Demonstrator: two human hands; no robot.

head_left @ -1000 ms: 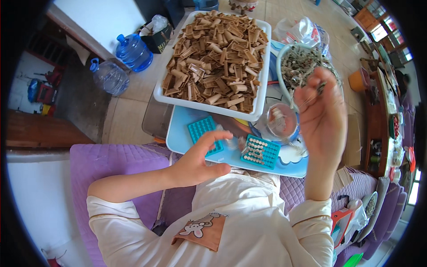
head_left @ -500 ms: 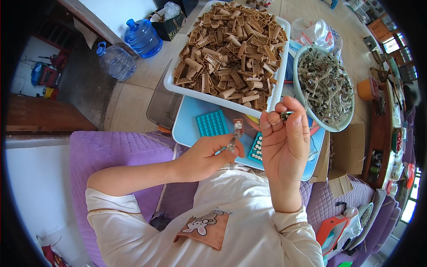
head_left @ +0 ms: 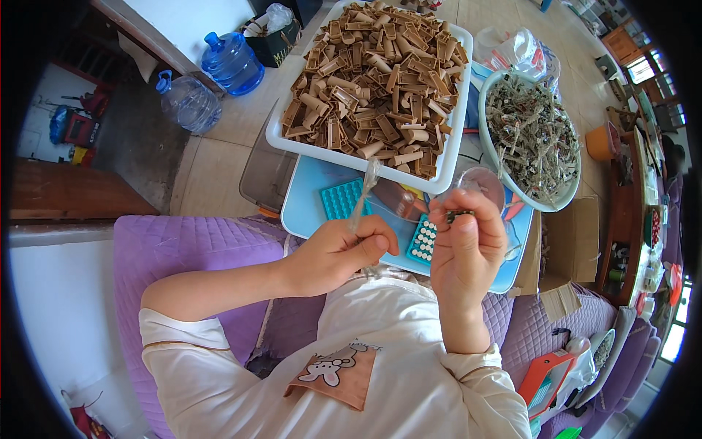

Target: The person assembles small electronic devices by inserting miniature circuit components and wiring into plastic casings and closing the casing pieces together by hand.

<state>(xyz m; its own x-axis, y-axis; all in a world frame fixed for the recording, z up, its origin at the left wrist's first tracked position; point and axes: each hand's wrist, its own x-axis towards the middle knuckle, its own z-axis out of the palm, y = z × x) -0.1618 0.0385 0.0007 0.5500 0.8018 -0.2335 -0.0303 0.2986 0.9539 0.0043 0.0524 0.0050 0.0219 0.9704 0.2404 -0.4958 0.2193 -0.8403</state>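
The left hand [head_left: 338,252] is closed, pinching a thin clear strip [head_left: 363,196] that stands up from its fingers. Just beside it, the right hand [head_left: 464,245] pinches a small dark piece [head_left: 459,215] between thumb and fingertips. Both hover over the near edge of a blue tray [head_left: 311,201], where two teal grids [head_left: 341,200] lie. Farther off sit a white bin [head_left: 452,117] of brown tubes [head_left: 369,77] and a bowl [head_left: 563,197] of grey bits.

Tray [head_left: 459,95] of tubes behind the small table [head_left: 307,197], bowl [head_left: 567,194] of bits to its right.
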